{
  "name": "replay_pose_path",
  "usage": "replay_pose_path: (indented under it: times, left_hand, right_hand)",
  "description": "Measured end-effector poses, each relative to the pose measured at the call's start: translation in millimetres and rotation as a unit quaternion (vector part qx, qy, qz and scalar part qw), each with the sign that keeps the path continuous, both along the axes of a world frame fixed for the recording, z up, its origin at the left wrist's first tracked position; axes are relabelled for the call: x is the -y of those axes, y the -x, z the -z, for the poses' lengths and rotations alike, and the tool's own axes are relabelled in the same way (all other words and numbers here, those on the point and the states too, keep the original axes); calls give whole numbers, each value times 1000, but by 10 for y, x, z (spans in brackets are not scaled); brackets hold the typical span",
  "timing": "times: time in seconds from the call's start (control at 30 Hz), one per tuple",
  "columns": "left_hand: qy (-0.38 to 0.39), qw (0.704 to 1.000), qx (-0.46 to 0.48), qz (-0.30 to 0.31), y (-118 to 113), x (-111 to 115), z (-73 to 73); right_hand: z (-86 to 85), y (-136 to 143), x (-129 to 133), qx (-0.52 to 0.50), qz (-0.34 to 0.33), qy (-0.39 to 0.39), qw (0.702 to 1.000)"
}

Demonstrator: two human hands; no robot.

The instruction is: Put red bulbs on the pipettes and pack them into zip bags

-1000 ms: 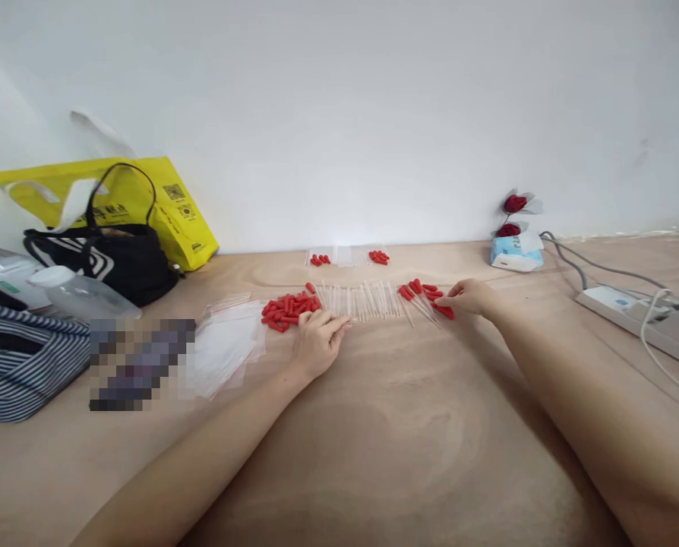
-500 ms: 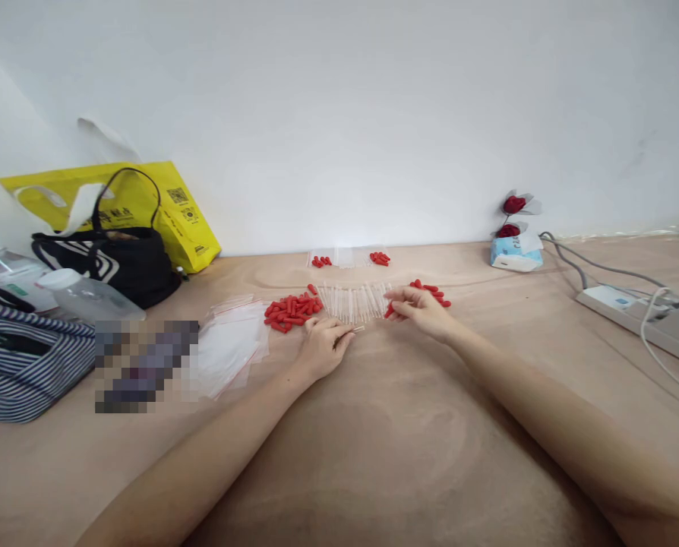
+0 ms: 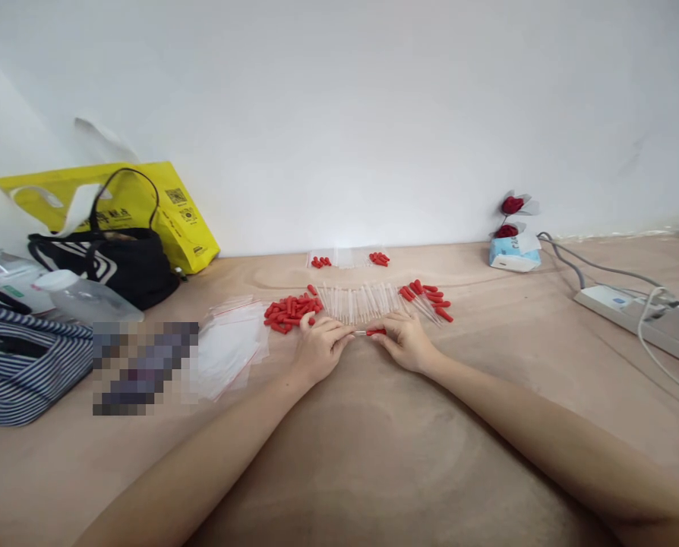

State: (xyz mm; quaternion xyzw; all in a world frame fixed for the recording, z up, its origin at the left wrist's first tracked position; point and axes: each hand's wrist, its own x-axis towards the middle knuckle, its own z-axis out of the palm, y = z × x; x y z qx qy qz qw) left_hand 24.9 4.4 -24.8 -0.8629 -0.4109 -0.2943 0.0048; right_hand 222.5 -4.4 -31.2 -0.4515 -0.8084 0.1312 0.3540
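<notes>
My left hand (image 3: 320, 349) is closed on a thin clear dropper tube (image 3: 360, 333), most of it hidden by the fingers. A red rubber bulb (image 3: 376, 332) is pinched in my right hand (image 3: 408, 342), at the tube's right end and in line with it. Whether the tube is inside the bulb, I cannot tell. Just beyond both hands lies a row of loose clear tubes (image 3: 354, 302). To the left is a pile of red bulbs (image 3: 291, 310). On the right, several tubes with red bulbs on them (image 3: 424, 295) lie fanned out.
Clear zip bags (image 3: 231, 346) lie left of the bulb pile. Another bag (image 3: 348, 258) with red-ended pieces is by the wall. Far left are a striped bag (image 3: 37, 372), bottle (image 3: 97, 296), black bag (image 3: 128, 262) and yellow bag (image 3: 197, 228); right, tissues (image 3: 513, 254) and a power strip (image 3: 624, 308).
My right hand has moved left and nearer to me, bringing a red bulb from beside the right-hand group to the tube in my left hand. My left hand has barely moved.
</notes>
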Motion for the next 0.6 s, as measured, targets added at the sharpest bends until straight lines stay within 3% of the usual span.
replay_pose_path:
  times: [0.13, 0.33, 0.6]
  left_hand:
    - [-25, 999, -9, 24, -6, 5, -8]
    - [-33, 999, -17, 33, -7, 14, 9]
    - [-22, 999, -10, 30, -8, 23, -6]
  right_hand:
    - [6, -9, -4, 6, 15, -10, 1000]
    - [36, -23, -43, -40, -38, 8, 998]
    - [47, -42, -44, -47, -46, 5, 998]
